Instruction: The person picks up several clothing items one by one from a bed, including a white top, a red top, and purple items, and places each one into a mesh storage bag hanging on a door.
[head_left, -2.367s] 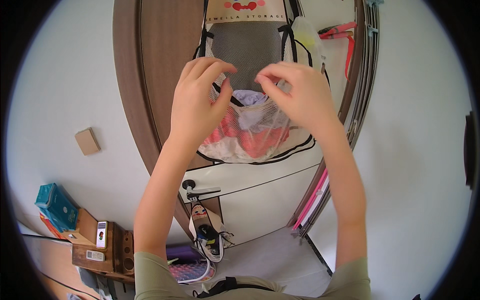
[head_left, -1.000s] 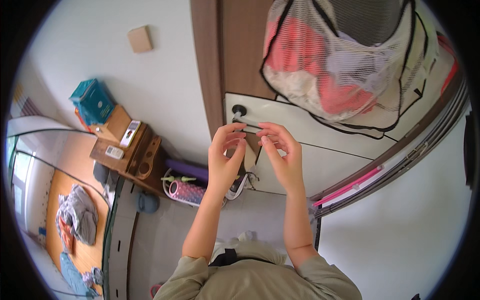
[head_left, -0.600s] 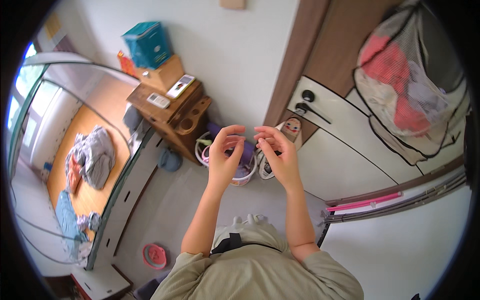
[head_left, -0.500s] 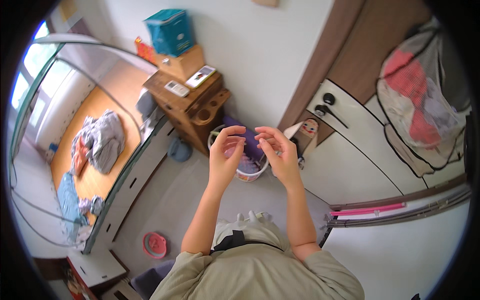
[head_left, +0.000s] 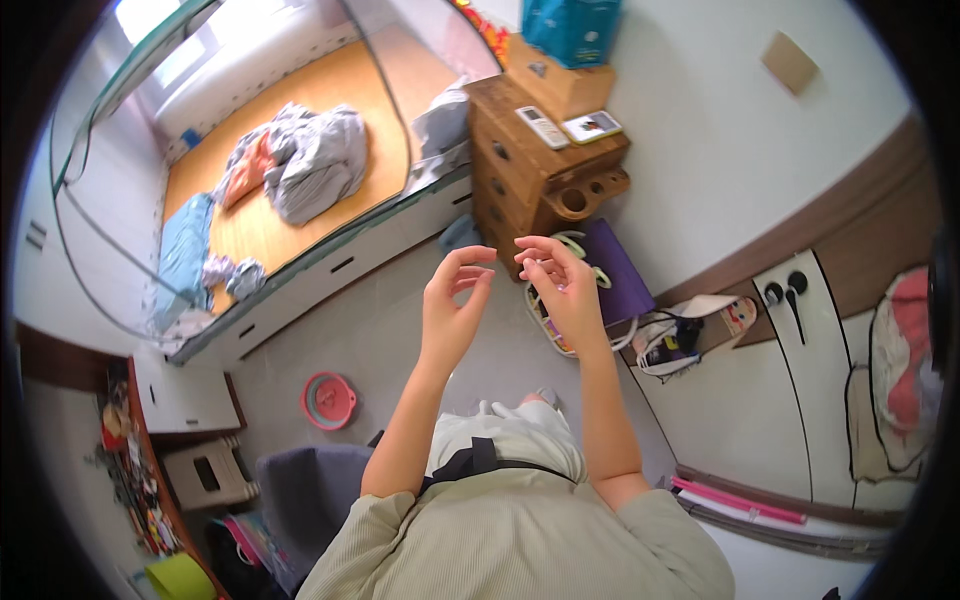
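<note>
My left hand (head_left: 455,305) is held up in front of my body, its fingers curved and apart from the thumb, with nothing in it. Facing it, my right hand (head_left: 564,302) is raised at the same height, fingers bent and spread, also holding nothing. A small gap separates the fingertips of the two hands. Neither hand touches any object. Partly hidden behind my right hand is a white basket (head_left: 548,335) on the floor, with a flat purple thing (head_left: 615,262) standing by it.
A wooden drawer cabinet (head_left: 505,150) stands ahead, bearing a remote control (head_left: 541,127). Crumpled grey bedding (head_left: 322,165) lies on the netted bed at left. A pink basin (head_left: 329,400) and grey chair (head_left: 312,490) are at lower left. White doors (head_left: 720,405) are at right.
My view has turned left, so the room has shifted rightward in the picture and the chair and a stool have come in. Both hands keep nearly the same raised pose.
</note>
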